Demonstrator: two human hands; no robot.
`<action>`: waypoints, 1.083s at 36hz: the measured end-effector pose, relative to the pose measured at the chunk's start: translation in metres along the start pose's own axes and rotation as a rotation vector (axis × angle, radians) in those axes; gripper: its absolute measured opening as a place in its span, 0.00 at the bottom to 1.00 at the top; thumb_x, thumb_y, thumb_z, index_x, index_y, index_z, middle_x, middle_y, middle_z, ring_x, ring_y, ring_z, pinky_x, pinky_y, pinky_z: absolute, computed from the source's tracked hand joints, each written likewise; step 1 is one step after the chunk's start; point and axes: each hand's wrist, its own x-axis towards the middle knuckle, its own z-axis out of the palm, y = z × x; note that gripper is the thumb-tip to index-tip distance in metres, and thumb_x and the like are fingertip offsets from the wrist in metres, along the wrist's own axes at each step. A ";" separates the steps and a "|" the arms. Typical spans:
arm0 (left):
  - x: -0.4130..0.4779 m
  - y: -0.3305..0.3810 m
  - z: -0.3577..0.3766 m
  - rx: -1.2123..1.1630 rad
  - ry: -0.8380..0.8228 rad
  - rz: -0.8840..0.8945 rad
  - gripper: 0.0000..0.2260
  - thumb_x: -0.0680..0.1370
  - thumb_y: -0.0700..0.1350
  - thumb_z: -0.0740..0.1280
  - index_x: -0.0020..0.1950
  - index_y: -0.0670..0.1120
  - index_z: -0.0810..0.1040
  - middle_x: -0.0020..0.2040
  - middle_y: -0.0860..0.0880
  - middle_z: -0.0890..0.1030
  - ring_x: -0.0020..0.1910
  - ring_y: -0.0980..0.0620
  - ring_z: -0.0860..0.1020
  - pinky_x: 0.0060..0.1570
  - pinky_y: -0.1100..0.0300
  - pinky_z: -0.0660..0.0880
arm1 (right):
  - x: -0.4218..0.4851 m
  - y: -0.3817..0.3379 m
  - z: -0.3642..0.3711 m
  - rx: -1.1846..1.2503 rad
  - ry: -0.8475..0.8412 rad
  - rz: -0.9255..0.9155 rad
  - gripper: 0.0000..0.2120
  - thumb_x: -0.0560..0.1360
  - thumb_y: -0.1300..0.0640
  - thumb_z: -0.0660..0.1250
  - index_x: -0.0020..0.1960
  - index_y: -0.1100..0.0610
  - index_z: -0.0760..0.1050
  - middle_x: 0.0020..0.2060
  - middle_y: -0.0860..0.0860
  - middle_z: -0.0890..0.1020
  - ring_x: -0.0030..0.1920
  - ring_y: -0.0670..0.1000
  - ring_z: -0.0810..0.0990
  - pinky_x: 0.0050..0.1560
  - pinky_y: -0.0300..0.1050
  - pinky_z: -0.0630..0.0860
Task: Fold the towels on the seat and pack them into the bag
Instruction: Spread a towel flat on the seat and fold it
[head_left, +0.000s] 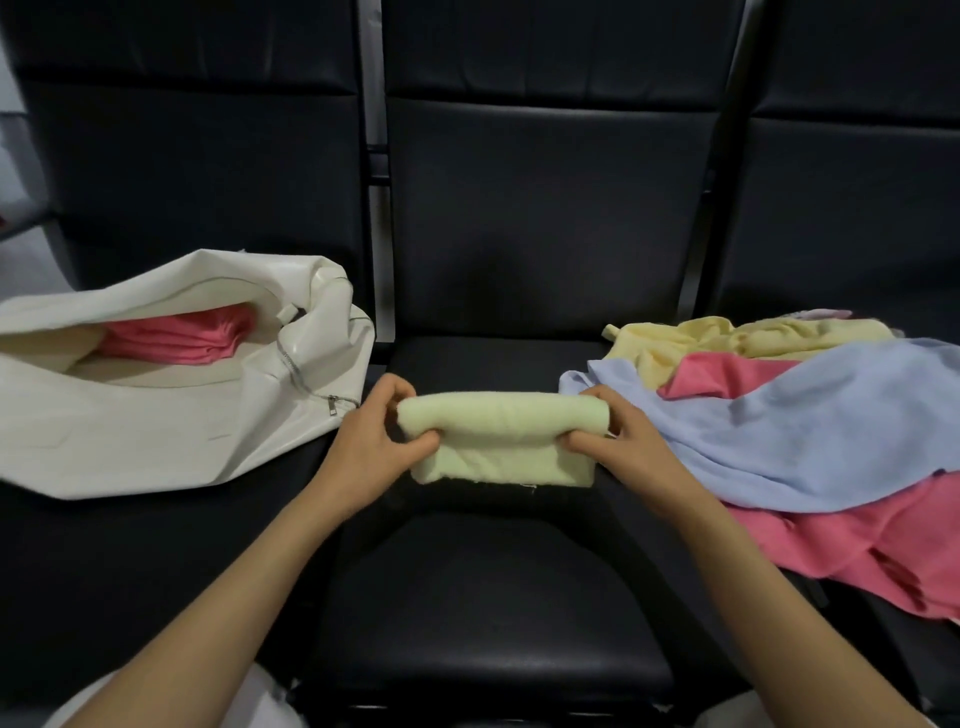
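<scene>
We face a row of black padded seats (498, 597) with tall backs. Our left hand (371, 441) and right hand (618, 441) each grip an end of a folded yellow towel (498, 441) over the middle seat. The open white bag (156, 415) lies left, loose towels (779, 415) right.

In front of you, the black seats (493, 597) carry a white bag (156, 431) on the left, a folded yellow towel (498, 462) in the middle, and a loose pile of towels (789, 431) on the right.
</scene>
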 end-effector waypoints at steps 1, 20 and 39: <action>0.001 0.000 0.000 -0.091 -0.011 -0.037 0.14 0.73 0.41 0.73 0.50 0.49 0.69 0.45 0.52 0.80 0.41 0.59 0.78 0.41 0.65 0.76 | 0.000 -0.001 -0.001 0.046 -0.017 0.016 0.09 0.72 0.60 0.71 0.50 0.59 0.74 0.41 0.53 0.76 0.41 0.44 0.73 0.40 0.38 0.71; 0.002 -0.012 0.008 -0.628 -0.341 -0.618 0.22 0.77 0.36 0.67 0.65 0.55 0.67 0.56 0.41 0.77 0.49 0.46 0.79 0.45 0.47 0.80 | 0.003 0.012 0.005 0.421 -0.238 0.412 0.23 0.77 0.64 0.65 0.65 0.44 0.63 0.47 0.52 0.75 0.45 0.50 0.78 0.40 0.45 0.78; 0.036 -0.026 -0.086 -0.359 -0.174 -0.306 0.15 0.77 0.33 0.64 0.62 0.44 0.78 0.57 0.44 0.75 0.50 0.50 0.76 0.47 0.58 0.75 | 0.065 -0.063 0.069 -0.030 -0.133 0.006 0.10 0.76 0.60 0.67 0.56 0.49 0.77 0.38 0.48 0.71 0.37 0.47 0.70 0.36 0.40 0.70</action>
